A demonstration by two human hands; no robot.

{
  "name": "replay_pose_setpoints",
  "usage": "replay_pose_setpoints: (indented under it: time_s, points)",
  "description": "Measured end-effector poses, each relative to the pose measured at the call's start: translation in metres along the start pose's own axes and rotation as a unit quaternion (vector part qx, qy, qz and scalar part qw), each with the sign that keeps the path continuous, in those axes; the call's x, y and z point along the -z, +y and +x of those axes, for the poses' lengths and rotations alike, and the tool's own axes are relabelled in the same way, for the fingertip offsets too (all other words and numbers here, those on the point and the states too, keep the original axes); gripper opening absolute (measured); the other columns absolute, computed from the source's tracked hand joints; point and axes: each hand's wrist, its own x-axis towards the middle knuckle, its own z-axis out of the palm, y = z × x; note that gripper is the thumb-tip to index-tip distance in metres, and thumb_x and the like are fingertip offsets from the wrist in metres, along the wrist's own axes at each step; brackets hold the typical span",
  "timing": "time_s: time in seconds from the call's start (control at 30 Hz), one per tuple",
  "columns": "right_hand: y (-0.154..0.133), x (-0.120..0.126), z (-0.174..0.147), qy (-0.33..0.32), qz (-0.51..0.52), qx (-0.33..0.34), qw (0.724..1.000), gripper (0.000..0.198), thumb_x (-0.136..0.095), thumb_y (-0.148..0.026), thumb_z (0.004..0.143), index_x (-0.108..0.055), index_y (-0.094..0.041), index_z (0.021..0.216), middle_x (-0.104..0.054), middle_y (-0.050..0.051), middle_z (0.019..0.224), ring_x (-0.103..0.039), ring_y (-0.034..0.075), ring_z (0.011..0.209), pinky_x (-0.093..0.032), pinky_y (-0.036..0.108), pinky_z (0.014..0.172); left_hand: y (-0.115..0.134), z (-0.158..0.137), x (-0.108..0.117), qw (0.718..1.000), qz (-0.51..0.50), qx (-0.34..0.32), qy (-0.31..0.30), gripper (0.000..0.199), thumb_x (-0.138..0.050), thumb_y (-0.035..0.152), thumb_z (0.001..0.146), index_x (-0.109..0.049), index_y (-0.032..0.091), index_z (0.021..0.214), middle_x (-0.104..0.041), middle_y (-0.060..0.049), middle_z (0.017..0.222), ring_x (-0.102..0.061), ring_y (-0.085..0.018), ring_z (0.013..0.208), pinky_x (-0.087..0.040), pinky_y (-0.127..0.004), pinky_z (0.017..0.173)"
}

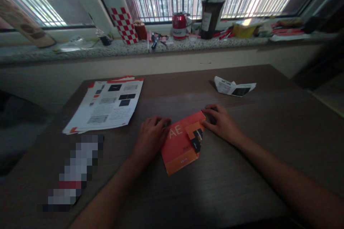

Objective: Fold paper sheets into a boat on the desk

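Note:
A sheet of red and orange printed paper (174,148), folded into a many-sided piece, lies on the table before me. Large letters "AE" show on it, and an orange and black flap (195,136) is turned over on its right side. My left hand (153,134) grips its upper left edge, fingers curled and the tips partly hidden. At the upper right corner, my right hand (219,121) pinches the paper between thumb and fingers. Farther back stands a small folded white paper (233,88), out of reach of both hands' present grip.
A stack of printed sheets (107,114) lies at the table's back left, with a blurred-out oblong object (75,171) nearer me. The stone windowsill (92,53) carries a checkered bottle (125,25), a red can (179,27), a dark lidded cup (211,18) and other small items.

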Motion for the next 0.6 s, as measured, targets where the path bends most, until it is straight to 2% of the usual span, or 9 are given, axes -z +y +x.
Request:
replay_pose_setpoints:
  time_s: [0.17, 0.33, 0.5, 0.6]
  points:
    - [-0.003, 0.003, 0.0, -0.023, 0.002, 0.022, 0.999, 0.04, -0.077, -0.039, 0.091, -0.071, -0.026, 0.128, -0.063, 0.013, 0.13, -0.059, 0.035, 0.125, -0.049, 0.058, 0.109, -0.005, 0.0, 0.003, 1.0, 0.003, -0.012, 0.009, 0.029, -0.054, 0.019, 0.105, -0.07, 0.023, 0.129, -0.065, -0.011, 0.119, -0.062, -0.029, 0.106, -0.05, -0.045, 0.092]
    - [-0.009, 0.004, -0.001, -0.033, 0.004, 0.032, 0.999, 0.046, -0.074, -0.035, 0.093, -0.065, -0.028, 0.138, -0.062, 0.013, 0.133, -0.058, 0.034, 0.127, -0.048, 0.057, 0.11, 0.0, -0.002, 0.004, 1.0, 0.0, -0.02, 0.01, 0.029, -0.06, 0.036, 0.104, -0.07, 0.022, 0.128, -0.064, -0.012, 0.119, -0.061, -0.03, 0.108, -0.05, -0.046, 0.093]
    - [-0.013, 0.005, -0.001, -0.043, -0.01, 0.057, 0.997, 0.03, -0.069, -0.032, 0.097, -0.073, -0.028, 0.127, -0.061, 0.013, 0.137, -0.056, 0.034, 0.13, -0.047, 0.058, 0.11, 0.002, -0.002, 0.002, 1.0, 0.001, -0.02, -0.002, 0.031, -0.059, 0.033, 0.105, -0.068, 0.021, 0.132, -0.062, -0.012, 0.122, -0.061, -0.03, 0.109, -0.051, -0.047, 0.095]
    - [-0.014, 0.007, 0.0, -0.048, 0.0, 0.07, 0.996, 0.02, -0.065, -0.031, 0.1, -0.078, -0.028, 0.115, -0.065, 0.012, 0.131, -0.059, 0.033, 0.126, -0.048, 0.057, 0.107, -0.002, -0.002, 0.0, 1.0, -0.002, -0.028, 0.003, 0.03, -0.055, 0.029, 0.107, -0.069, 0.021, 0.132, -0.063, -0.012, 0.121, -0.06, -0.03, 0.108, -0.051, -0.049, 0.094]
